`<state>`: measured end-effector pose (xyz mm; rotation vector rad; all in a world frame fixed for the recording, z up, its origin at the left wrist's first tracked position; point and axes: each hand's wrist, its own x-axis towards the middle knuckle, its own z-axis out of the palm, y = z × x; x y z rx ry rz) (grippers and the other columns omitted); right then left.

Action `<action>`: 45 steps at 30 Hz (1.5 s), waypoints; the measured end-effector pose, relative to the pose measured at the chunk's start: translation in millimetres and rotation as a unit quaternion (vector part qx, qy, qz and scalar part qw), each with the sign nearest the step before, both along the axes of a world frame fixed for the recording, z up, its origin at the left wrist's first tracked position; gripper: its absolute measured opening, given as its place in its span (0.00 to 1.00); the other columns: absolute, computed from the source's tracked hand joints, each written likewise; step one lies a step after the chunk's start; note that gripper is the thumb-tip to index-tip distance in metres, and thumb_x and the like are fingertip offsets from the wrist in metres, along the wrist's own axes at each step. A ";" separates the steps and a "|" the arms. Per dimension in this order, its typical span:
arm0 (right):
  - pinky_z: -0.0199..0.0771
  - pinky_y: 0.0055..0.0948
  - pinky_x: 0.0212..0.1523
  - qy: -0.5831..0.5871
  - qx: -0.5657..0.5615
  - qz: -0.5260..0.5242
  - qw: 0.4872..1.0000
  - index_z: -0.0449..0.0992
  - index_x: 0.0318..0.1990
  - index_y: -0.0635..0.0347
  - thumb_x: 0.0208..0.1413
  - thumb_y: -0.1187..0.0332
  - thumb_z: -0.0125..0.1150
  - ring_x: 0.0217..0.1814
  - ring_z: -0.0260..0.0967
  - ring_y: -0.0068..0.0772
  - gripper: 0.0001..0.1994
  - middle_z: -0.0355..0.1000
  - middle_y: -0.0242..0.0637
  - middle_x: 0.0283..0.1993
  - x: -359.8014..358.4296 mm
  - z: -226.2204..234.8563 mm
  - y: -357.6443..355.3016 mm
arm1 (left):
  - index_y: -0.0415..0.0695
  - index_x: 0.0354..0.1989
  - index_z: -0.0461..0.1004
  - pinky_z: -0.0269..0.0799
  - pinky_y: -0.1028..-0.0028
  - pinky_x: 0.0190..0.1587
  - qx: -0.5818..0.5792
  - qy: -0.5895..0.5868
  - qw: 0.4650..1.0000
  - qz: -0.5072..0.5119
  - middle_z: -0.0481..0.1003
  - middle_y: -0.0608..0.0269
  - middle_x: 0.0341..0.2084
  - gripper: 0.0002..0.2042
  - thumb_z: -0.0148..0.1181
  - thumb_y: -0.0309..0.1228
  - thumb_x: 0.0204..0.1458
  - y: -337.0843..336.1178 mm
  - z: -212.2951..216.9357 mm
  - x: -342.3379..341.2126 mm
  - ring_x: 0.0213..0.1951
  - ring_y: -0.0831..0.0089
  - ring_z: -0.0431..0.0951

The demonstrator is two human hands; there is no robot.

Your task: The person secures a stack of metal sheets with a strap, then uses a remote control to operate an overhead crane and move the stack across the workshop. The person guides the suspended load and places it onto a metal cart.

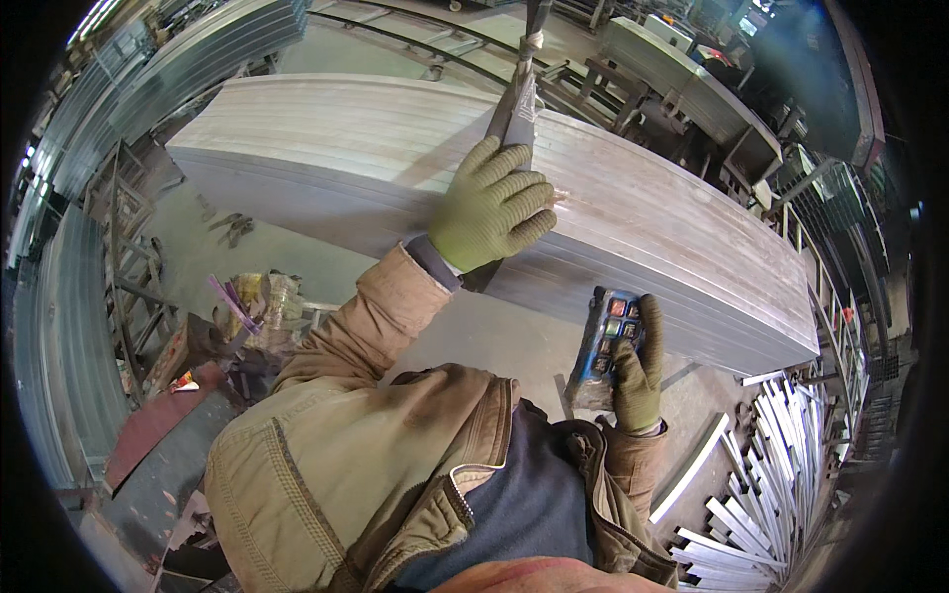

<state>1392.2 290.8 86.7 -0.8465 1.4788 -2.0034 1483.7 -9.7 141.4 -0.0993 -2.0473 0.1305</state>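
Observation:
My left hand (494, 203), in a green glove, lies with fingers spread against a dark lifting strap (516, 124). The strap runs upward from a long stack of metal profiles (326, 138), and transparent wrap clings to its upper part. Low at the right, my right hand (638, 381), also gloved, grips a blue and black handheld remote control (615, 331) with coloured buttons. It is held upright in front of the stack's near side. The strap's lower run is partly hidden by my left hand and sleeve.
Loose metal strips (761, 494) fan across the floor at the lower right. More long profiles (64, 336) are piled along the left. Behind the stack stand rails (425, 44) and a long metal trough (692, 89). A reddish-brown sheet (163, 425) lies lower left.

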 end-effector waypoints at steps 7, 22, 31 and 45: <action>0.67 0.32 0.68 -0.033 0.059 0.108 0.992 0.55 0.77 0.61 0.69 0.74 0.51 0.68 0.65 0.32 0.30 0.62 0.44 0.73 6.4 -56.4 -40.9 | 0.47 0.40 0.83 0.67 0.49 0.64 -0.001 0.019 1.000 0.017 0.83 0.62 0.40 0.12 0.72 0.37 0.48 -63.5 -1.8 -12.8 0.53 0.53 0.79; 0.65 0.32 0.71 -0.229 0.108 0.384 0.888 0.56 0.77 0.58 0.63 0.53 0.68 0.71 0.65 0.33 0.41 0.64 0.39 0.73 -72.6 -123.2 -156.5 | 0.47 0.46 0.84 0.61 0.48 0.68 -0.011 0.056 0.973 0.224 0.84 0.57 0.45 0.19 0.71 0.46 0.53 -196.8 22.8 -43.1 0.58 0.47 0.77; 0.68 0.32 0.69 -0.255 0.124 0.423 0.861 0.57 0.77 0.58 0.69 0.64 0.61 0.70 0.67 0.33 0.32 0.66 0.41 0.72 -183.0 -97.9 -225.9 | 0.46 0.55 0.80 0.62 0.47 0.68 0.006 0.041 0.992 0.121 0.80 0.54 0.53 0.25 0.67 0.50 0.54 -169.4 47.5 -177.4 0.61 0.48 0.74; 0.75 0.31 0.62 -0.239 0.125 0.377 0.886 0.58 0.77 0.55 0.69 0.67 0.57 0.61 0.73 0.31 0.30 0.70 0.42 0.67 -257.7 -92.2 -261.5 | 0.44 0.59 0.77 0.59 0.44 0.69 0.000 0.094 0.980 0.178 0.73 0.49 0.61 0.32 0.68 0.54 0.52 -256.5 68.1 -266.0 0.65 0.45 0.68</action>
